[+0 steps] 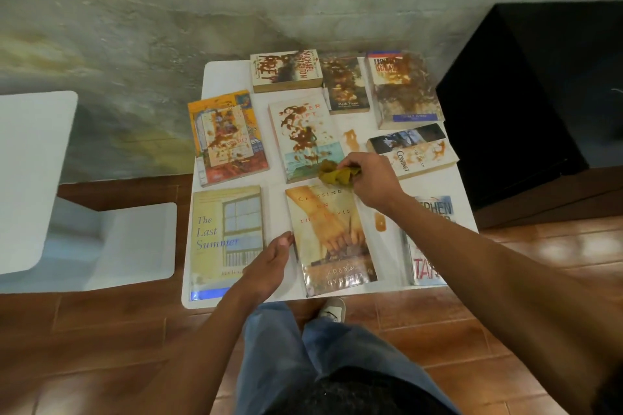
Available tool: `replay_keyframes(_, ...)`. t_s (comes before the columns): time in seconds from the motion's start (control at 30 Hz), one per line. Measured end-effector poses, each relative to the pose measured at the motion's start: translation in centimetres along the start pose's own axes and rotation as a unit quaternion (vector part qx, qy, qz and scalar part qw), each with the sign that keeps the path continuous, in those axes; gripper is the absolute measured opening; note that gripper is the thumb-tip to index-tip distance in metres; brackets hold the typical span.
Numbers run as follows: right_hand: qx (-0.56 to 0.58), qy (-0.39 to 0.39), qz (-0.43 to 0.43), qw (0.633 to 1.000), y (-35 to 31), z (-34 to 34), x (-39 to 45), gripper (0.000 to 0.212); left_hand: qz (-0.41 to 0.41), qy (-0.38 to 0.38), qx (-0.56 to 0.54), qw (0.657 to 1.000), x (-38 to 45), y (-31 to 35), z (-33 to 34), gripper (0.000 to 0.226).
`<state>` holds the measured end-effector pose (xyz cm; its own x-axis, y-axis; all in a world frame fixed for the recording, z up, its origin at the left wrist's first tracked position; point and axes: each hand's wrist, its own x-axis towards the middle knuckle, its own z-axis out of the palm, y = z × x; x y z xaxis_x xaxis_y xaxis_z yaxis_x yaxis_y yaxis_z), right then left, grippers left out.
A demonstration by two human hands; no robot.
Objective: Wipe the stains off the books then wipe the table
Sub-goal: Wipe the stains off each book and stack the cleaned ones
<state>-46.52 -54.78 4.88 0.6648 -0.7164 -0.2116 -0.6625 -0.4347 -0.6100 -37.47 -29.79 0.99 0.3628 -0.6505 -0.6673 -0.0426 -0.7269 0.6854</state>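
Observation:
Several paperback books lie face up on a small white table [226,76]. My right hand [372,180] grips a crumpled mustard-yellow cloth [335,172] at the top edge of the tan book [328,239] in the front middle. My left hand [269,264] lies with straight fingers touching that book's left edge. Brown stains cover the middle book [305,136], the orange book [227,138], the three books at the back [344,84] and the Contact book [413,152]. Brown smears mark the table top [350,140] and near my right forearm [380,222].
The Last Summer book [226,239] lies at the front left, and another book [429,242] lies at the front right, partly under my right arm. White furniture [33,178] stands to the left, a black cabinet [526,104] to the right. A wall backs the table.

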Motion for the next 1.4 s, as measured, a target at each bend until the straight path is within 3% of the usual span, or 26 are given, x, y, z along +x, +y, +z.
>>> replay_keyframes(0.17,-0.056,0.006,-0.005,0.998,0.8,2.2,-0.5,0.025,-0.003,-0.023,-0.011,1.000,-1.1,2.3,0.1,0.047)
replay_keyframes(0.4,-0.098,-0.066,-0.025,0.993,2.1,1.5,-3.1,0.035,0.002,-0.031,-0.012,0.999,-0.7,1.5,0.9,0.051)
replay_keyframes(0.57,-0.097,-0.075,-0.036,0.992,3.6,1.5,-7.5,0.037,0.008,-0.021,-0.021,1.000,-0.1,1.3,1.6,0.055)
replay_keyframes(0.73,-0.117,-0.108,-0.044,0.986,4.1,1.4,-11.9,0.037,-0.047,0.002,-0.062,0.997,-0.9,2.3,2.5,0.087)
replay_keyframes(0.83,-0.139,-0.116,-0.055,0.982,4.7,1.6,-14.1,0.039,-0.058,0.026,-0.090,0.994,-1.4,2.7,3.3,0.080)
replay_keyframes(0.93,-0.143,-0.129,-0.056,0.980,4.9,1.6,-15.6,0.039,-0.054,0.060,-0.113,0.990,-1.6,2.7,4.1,0.091)
replay_keyframes(1.03,-0.078,-0.144,-0.032,0.986,4.5,0.9,-16.0,0.037,-0.038,0.133,-0.111,0.984,-1.7,2.8,5.2,0.088)
replay_keyframes(1.17,0.115,-0.108,0.049,0.986,4.2,-0.1,-15.2,0.033,-0.076,0.205,-0.108,0.970,-1.8,3.2,6.2,0.083)
replay_keyframes(1.23,0.204,-0.082,0.104,0.970,3.7,0.1,-14.7,0.028,-0.158,0.203,-0.135,0.957,-1.3,3.2,6.5,0.076)
replay_keyframes(1.3,0.257,-0.069,0.157,0.951,3.3,0.8,-14.4,0.028,-0.216,0.172,-0.221,0.935,-0.8,3.7,6.9,0.083)
replay_keyframes(1.4,0.272,-0.074,0.217,0.935,3.6,2.4,-14.4,0.029,-0.234,0.150,-0.334,0.901,-0.2,4.5,6.9,0.088)
